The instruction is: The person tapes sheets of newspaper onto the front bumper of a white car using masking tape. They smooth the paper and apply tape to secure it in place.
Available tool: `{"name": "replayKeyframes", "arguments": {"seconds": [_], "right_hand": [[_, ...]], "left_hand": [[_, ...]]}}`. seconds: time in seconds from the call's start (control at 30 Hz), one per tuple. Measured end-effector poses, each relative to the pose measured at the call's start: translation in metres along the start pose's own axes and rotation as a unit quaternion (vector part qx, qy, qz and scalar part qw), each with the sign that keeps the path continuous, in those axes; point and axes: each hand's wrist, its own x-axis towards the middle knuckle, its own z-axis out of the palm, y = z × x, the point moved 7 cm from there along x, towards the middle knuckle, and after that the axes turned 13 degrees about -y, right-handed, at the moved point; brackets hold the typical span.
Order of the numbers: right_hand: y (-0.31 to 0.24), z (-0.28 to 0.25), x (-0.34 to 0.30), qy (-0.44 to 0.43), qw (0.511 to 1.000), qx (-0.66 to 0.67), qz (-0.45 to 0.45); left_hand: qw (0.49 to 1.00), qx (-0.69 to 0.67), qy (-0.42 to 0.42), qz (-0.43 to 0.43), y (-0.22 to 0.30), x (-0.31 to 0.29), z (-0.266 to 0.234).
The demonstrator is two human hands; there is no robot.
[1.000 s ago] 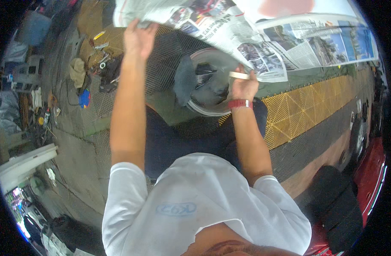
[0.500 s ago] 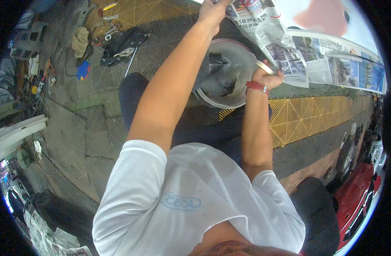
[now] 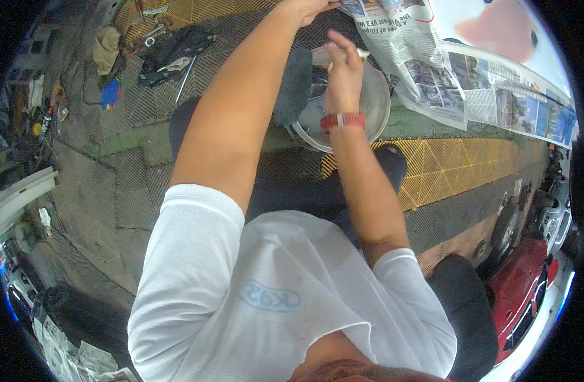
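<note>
My left hand (image 3: 306,7) reaches up to the picture's top edge and grips the corner of a newspaper sheet (image 3: 414,60) spread over a pale panel (image 3: 496,32). My right hand (image 3: 343,71), with a red band on the wrist, is raised just right of the left forearm. It pinches a small pale object (image 3: 362,55) between the fingertips, close to the paper's left edge. Below both hands lies a round grey basin (image 3: 372,111) with a dark cloth (image 3: 294,84) draped at its left side. More newspaper sheets (image 3: 521,105) run to the right along the panel.
Loose hand tools and a dark bag (image 3: 172,51) lie on grey grid floor tiles at upper left. Yellow grid tiles (image 3: 470,167) run to the right. A red vehicle body (image 3: 527,288) and a black seat (image 3: 465,307) sit at lower right. Clutter lines the left rim.
The view has swung so both arms now reach higher in the picture. My right hand rose from the basin's rim toward the newspaper's edge; my left hand stayed on the paper.
</note>
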Motion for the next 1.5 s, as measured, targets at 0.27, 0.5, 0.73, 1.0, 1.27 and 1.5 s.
{"name": "replayKeyframes", "arguments": {"seconds": [0.27,0.5,0.73,1.0,1.27,1.5], "right_hand": [[-0.015,-0.037,0.053,0.048,0.960,-0.253,-0.109],[-0.038,-0.023,0.011,0.020,0.997,-0.068,-0.013],[-0.080,-0.019,-0.012,-0.081,0.995,0.055,0.030],[-0.112,-0.028,-0.040,0.000,0.931,-0.340,-0.132],[-0.093,-0.027,-0.028,0.017,0.883,-0.424,-0.203],[-0.090,-0.025,-0.018,0.029,0.870,-0.454,-0.189]], "left_hand": [[0.927,0.316,0.181,0.092,0.060,-0.042,0.037],[0.946,-0.120,0.174,0.247,0.026,-0.057,0.015],[0.922,0.119,0.360,0.079,0.006,-0.065,0.036],[0.968,-0.058,0.201,0.137,-0.047,-0.075,0.061],[0.928,-0.320,0.131,0.142,-0.049,-0.091,0.034],[0.950,-0.186,0.235,0.088,-0.062,-0.092,0.003]]}}
